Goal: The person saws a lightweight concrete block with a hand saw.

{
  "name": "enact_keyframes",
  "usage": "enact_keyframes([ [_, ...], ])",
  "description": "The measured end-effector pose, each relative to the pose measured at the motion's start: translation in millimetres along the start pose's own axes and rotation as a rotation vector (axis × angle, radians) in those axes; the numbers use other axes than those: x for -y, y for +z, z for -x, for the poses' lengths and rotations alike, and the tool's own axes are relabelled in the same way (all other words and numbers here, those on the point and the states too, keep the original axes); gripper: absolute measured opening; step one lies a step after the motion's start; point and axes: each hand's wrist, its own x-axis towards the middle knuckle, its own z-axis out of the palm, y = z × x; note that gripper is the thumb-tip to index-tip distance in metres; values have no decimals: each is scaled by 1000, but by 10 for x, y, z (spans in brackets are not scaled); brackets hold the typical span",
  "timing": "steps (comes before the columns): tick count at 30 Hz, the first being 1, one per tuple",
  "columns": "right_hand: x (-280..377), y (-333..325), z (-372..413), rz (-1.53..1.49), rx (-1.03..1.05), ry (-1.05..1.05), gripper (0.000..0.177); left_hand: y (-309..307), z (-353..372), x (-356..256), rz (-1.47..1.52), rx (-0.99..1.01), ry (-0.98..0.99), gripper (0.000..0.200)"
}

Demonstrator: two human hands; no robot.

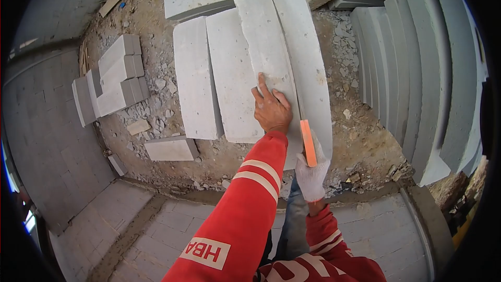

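My bare left hand (272, 108) lies with its fingers spread on top of a long grey-white block (266, 36). Close to it on the right, my right hand (313, 176), in a white glove, is closed around a tool with an orange handle (308, 143). The tool stands at the narrow gap between that block and a second long block (305, 47) along its right side. A thin dark edge runs up this gap from the handle. Two more pale blocks, one in the middle (232, 68) and one at the left (195, 78), lie beside them.
Smaller cut blocks (117, 81) are piled at the left, with a short block (171, 149) nearer me. At the right, large blocks (417, 73) stand in a row. Rubble covers the ground (365, 146). A block wall (42, 125) borders the left.
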Motion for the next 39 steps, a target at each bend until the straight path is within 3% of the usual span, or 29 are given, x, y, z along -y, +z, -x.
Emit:
enact_keyframes([
  [3, 468, 369, -1441, -202, 52, -21, 39, -30, -17, -4, 54, 19, -8, 60],
  [4, 701, 404, -1912, 1, 110, -38, 36, -10, -17, 24, 44, -12, 32, 61],
  [6, 850, 500, -2302, 11, 157, 7, 37, -11, -25, 38, 13, -12, 18, 62],
  [9, 532, 317, -1410, -164, 46, -16, 40, -22, -32, -13, 68, 16, 4, 62],
  [11, 164, 85, -548, -15, 31, -46, 59, -15, 40, 33, 89, 51, -41, 62],
  [13, 143, -128, -67, -26, 52, 6, 60, 13, -2, 24, 11, 16, 10, 62],
  [14, 140, -93, -232, -19, 70, -7, 60, 80, 5, 61, -9, -56, 53, 62],
  [18, 441, 286, -1245, -40, -41, -66, 44, 1, -9, 2, 60, 30, -18, 61],
  [20, 786, 360, -1813, 108, 74, -2, 41, 26, -48, -36, 84, 3, -1, 61],
  [24, 286, 266, -943, -59, 2, 7, 49, -36, 2, 1, 39, 13, 11, 61],
  [26, -53, -137, 111, 56, 34, 82, 55, 12, 23, 1, 22, 10, 21, 62],
  [28, -64, -228, 259, 42, 44, 141, 56, 110, 8, 40, -1, -41, 48, 62],
  [30, 220, -287, 136, 123, 96, 284, 53, 59, 114, 84, -38, -56, 84, 62],
  [32, 292, -17, -418, 85, 42, 35, 46, 41, 23, 18, 36, -9, 24, 63],
  [34, 339, 268, -896, 20, -49, -81, 43, 29, 80, 11, 59, 9, 27, 62],
  [36, 635, 279, -1266, -2, 15, 114, 44, 19, -47, 23, 67, -17, 20, 62],
  [39, 368, 218, -1018, -72, 50, 39, 47, -6, 13, -16, 29, -23, 36, 62],
])
